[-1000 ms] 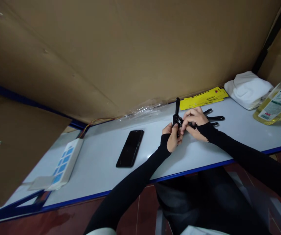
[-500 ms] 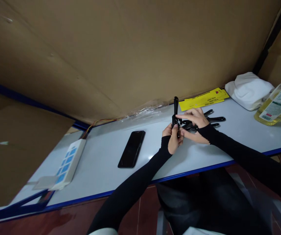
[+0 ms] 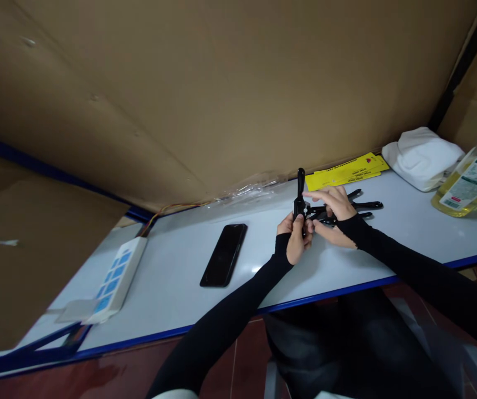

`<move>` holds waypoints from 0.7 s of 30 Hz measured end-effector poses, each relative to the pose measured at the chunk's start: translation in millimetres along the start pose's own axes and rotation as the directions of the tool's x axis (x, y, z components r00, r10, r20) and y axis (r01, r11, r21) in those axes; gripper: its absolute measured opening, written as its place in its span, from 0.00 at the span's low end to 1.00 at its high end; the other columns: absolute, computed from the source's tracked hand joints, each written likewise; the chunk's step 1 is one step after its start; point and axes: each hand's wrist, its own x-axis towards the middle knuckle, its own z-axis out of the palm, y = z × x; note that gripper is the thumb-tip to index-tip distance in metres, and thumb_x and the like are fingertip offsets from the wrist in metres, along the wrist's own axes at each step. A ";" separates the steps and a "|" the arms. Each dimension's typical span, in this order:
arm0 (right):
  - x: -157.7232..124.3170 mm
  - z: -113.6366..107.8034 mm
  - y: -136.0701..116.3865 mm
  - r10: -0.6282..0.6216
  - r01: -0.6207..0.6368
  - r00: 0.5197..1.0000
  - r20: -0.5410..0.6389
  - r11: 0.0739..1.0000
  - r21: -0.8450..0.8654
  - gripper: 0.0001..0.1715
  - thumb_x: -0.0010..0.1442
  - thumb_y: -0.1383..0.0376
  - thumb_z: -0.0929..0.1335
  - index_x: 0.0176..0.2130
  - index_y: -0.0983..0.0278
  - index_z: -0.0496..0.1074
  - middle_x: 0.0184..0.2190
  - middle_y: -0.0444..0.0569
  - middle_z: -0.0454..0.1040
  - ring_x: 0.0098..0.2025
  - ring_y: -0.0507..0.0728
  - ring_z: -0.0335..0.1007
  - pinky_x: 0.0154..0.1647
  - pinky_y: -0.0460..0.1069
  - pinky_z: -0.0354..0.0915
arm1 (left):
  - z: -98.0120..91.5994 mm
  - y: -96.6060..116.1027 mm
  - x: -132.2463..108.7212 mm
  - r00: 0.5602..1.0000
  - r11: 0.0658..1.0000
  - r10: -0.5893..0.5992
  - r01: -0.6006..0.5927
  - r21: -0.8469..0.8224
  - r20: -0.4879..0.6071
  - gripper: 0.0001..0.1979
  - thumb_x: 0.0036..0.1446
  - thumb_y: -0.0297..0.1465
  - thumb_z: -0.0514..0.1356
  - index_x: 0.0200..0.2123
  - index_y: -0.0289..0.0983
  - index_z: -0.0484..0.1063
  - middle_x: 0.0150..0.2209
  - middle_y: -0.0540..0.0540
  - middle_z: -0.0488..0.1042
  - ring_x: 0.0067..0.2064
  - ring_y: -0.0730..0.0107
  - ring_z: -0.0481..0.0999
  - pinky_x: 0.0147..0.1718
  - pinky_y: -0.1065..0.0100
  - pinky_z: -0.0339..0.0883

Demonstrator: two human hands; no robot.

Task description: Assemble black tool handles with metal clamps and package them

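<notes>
My left hand (image 3: 294,238) is closed around the lower part of a black metal tool (image 3: 300,188) that looks like a spokeshave. Its long handle points up, away from me, and a bright metal fitting shows at its middle. My right hand (image 3: 333,213) is just to the right, index finger stretched toward the handle and thumb apart, near the lower end. Whether those fingertips press on the tool cannot be made out. Several similar black tools (image 3: 369,205) lie on the table behind and beside my right hand, partly hidden by it.
A black phone (image 3: 224,255) lies left of my hands on the white table (image 3: 159,282). Yellow printed cards (image 3: 346,170) and clear plastic wrap (image 3: 255,188) are along the cardboard wall. A white cloth bundle (image 3: 421,155) and a bottle of yellow liquid (image 3: 466,183) stand right; a power strip (image 3: 116,280) left.
The view has shifted slightly. My left hand still grips the tool, and the right index finger has risen a little along the handle, with the metal fitting more exposed.
</notes>
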 end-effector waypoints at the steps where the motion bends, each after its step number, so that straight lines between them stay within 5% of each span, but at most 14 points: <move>1: -0.3 0.6 0.4 -0.014 0.014 1.000 0.013 1.000 -0.008 0.13 0.55 0.71 0.73 0.40 0.58 0.83 0.47 0.53 0.73 0.51 0.64 0.62 0.48 0.57 0.67 | -0.1 -0.2 0.6 1.000 1.000 0.000 0.000 -0.008 -0.009 0.25 0.53 0.50 0.72 0.35 0.39 0.65 0.21 0.57 0.68 0.13 0.84 0.53 0.10 0.78 0.41; 4: -1.1 2.9 0.4 -0.004 0.004 0.999 0.051 1.000 0.001 0.06 0.56 0.69 0.73 0.33 0.59 0.82 0.44 0.53 0.75 0.51 0.64 0.63 0.46 0.56 0.68 | -0.6 -0.3 1.8 1.000 1.000 0.006 -0.006 -0.016 -0.023 0.25 0.53 0.50 0.72 0.35 0.39 0.65 0.20 0.58 0.68 0.12 0.83 0.53 0.10 0.77 0.41; 9: -0.2 2.8 0.8 0.141 -0.142 0.990 -0.019 0.990 -0.002 0.24 0.59 0.63 0.76 0.55 0.57 0.81 0.48 0.54 0.75 0.48 0.63 0.64 0.36 0.52 0.68 | 0.3 0.2 -1.2 1.000 0.999 0.023 -0.023 0.028 -0.013 0.27 0.53 0.54 0.71 0.33 0.39 0.64 0.20 0.57 0.69 0.13 0.83 0.54 0.10 0.77 0.44; 16: 2.0 1.6 8.8 0.062 -0.062 0.998 0.007 0.998 -0.034 0.16 0.61 0.63 0.77 0.50 0.49 0.85 0.48 0.52 0.76 0.49 0.63 0.62 0.45 0.56 0.70 | 4.3 -1.7 -3.3 1.000 0.999 0.031 -0.031 0.037 -0.005 0.27 0.53 0.55 0.70 0.36 0.39 0.66 0.21 0.56 0.69 0.13 0.83 0.54 0.10 0.77 0.44; 21: 0.5 0.9 7.8 0.056 -0.055 0.998 0.017 0.998 -0.030 0.13 0.65 0.68 0.73 0.35 0.51 0.87 0.47 0.52 0.76 0.52 0.63 0.60 0.44 0.55 0.69 | 6.9 3.4 -4.2 0.999 1.000 -0.021 0.020 0.023 0.032 0.27 0.51 0.54 0.71 0.34 0.39 0.65 0.21 0.56 0.69 0.14 0.83 0.53 0.10 0.78 0.45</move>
